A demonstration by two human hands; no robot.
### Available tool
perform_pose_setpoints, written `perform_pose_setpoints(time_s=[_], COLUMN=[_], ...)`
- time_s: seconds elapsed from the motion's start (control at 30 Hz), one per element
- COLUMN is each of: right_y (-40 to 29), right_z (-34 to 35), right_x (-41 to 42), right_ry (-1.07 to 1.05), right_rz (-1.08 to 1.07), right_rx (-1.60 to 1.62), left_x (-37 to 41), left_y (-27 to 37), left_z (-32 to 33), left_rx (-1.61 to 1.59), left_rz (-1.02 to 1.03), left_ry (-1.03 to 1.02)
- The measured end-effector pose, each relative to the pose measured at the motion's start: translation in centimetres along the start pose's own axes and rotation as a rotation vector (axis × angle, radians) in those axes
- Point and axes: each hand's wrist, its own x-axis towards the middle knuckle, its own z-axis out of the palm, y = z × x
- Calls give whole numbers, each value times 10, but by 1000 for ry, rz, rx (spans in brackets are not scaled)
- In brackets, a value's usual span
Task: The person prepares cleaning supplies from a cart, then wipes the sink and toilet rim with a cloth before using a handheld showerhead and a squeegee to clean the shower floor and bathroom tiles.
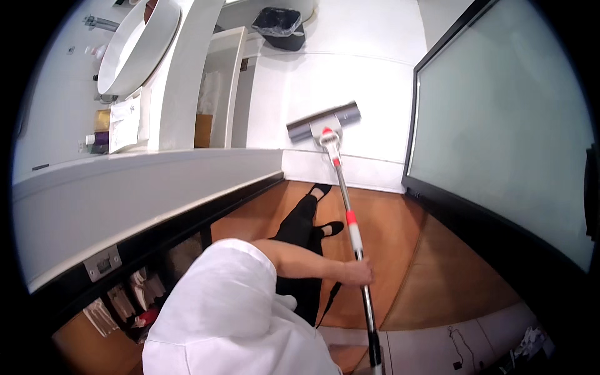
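Observation:
My left hand (358, 273) is wrapped around the steel pole of a flat mop (344, 187), beside my dark trousers (297, 225). The pole has red and white collars and a black lower section near the bottom of the picture. At the far end, the wide grey mop head (324, 123) is over the white bathroom floor (375, 103), just past the doorway sill (375, 172). It looks slightly blurred, and whether it presses on the floor I cannot tell. My right hand is out of view.
A frosted glass door (487, 126) in a dark frame stands at the right. On the left are a wall edge (154, 187), a round washbasin (161, 42) and an open drawer (238, 89). A lined black bin (283, 40) sits ahead. Wooden flooring (375, 225) lies under my feet.

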Motion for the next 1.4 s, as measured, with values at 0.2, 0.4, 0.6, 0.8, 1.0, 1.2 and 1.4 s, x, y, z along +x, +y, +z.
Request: perform_pose_setpoints(time_s=[0.2,0.4,0.6,0.8,1.0,1.2,1.4], right_y=[-86,-219,-279,-338,-403,-258,-163], right_z=[11,17,14,13,0,22,49], right_x=[18,98,139,162,139,59,-10], right_ry=[-86,29,237,55,94,-29,-158], right_rz=[31,-203,-344,-404,-445,-53,170], right_rx=[11,39,41,208,223,-6,67], left_x=[-20,-49,-81,-128,-153,-91,-47], left_y=[-33,-156,-229,-288,-327,-161,44], left_z=[-33,-131,-176,-172,-168,-55,-5], left_rx=[41,270,299,269,447,214,-102], left_rz=[70,-220,-407,-467,-586,-347,238], left_ry=[-342,-267,-227,-284,-193,-262,-387])
